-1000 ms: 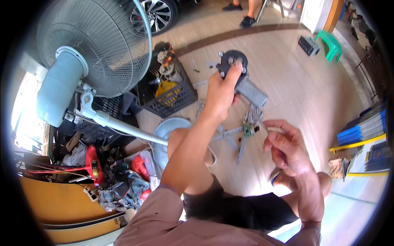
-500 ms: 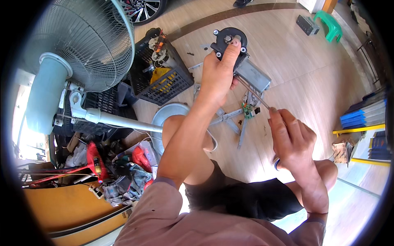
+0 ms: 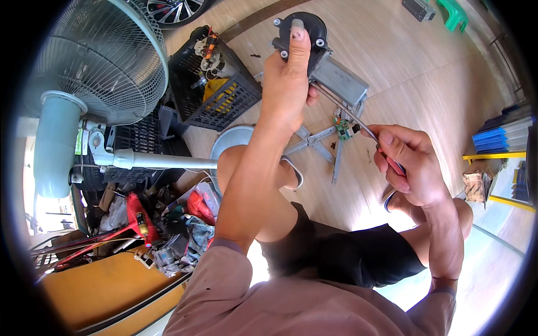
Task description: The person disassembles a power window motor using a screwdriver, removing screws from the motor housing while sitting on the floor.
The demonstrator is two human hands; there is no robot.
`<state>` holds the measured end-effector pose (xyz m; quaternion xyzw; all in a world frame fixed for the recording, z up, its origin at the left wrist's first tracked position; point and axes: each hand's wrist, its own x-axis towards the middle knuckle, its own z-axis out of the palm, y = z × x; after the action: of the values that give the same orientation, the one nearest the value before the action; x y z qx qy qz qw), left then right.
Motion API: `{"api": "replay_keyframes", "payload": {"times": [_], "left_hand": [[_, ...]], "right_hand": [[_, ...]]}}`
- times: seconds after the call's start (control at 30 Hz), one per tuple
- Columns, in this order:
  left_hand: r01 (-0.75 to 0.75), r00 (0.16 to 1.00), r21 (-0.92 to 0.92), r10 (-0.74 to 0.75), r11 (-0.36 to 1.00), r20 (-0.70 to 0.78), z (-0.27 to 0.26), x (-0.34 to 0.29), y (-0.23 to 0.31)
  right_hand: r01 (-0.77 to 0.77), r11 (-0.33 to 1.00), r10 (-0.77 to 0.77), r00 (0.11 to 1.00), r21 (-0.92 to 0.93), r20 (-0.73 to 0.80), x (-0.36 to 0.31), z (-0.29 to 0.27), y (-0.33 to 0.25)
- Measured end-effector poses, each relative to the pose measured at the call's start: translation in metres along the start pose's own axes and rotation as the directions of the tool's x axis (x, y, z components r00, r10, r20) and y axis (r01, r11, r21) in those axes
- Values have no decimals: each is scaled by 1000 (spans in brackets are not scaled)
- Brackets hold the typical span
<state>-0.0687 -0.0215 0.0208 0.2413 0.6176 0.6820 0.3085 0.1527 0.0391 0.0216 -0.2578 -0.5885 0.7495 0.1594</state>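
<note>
My left hand grips a small electric motor with a grey metal casing and a round black gear housing. The thumb lies across the black housing, and the other fingers are mostly hidden beneath. In my closed right hand is a screwdriver, its long metal shaft slanting up and left to the motor. Part of a red and dark handle shows between the fingers. The shaft's tip meets the motor's edge near my left fingers; what it touches there cannot be made out.
On the floor below the motor lie a metal bracket and a green circuit board. A black crate of parts and a standing fan are at the left. A green stool is far right.
My right hand has turned, showing more of the thumb side and the screwdriver handle. The motor and my left hand appear higher and slightly left as the whole view shifts.
</note>
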Motion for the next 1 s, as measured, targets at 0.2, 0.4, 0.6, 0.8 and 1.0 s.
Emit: {"api": "replay_keyframes", "payload": {"times": [0.2,0.4,0.6,0.8,1.0], "left_hand": [[-11,1000,-11,11,1000,9,3,2,-1],[20,1000,-45,-20,999,1,1,4,-2],[6,999,39,-5,999,-37,8,1,-7],[-12,1000,81,14,997,-15,11,-1,-3],[-75,997,-31,75,997,-1,3,2,4]], "right_hand": [[-314,886,291,949,340,118,-2,3,0],[407,154,-686,700,-901,199,-5,13,8],[293,-106,-644,708,-950,290,-12,13,9],[363,640,-482,876,-678,14,-6,3,20],[-348,861,284,934,372,217,0,-2,-1]]}}
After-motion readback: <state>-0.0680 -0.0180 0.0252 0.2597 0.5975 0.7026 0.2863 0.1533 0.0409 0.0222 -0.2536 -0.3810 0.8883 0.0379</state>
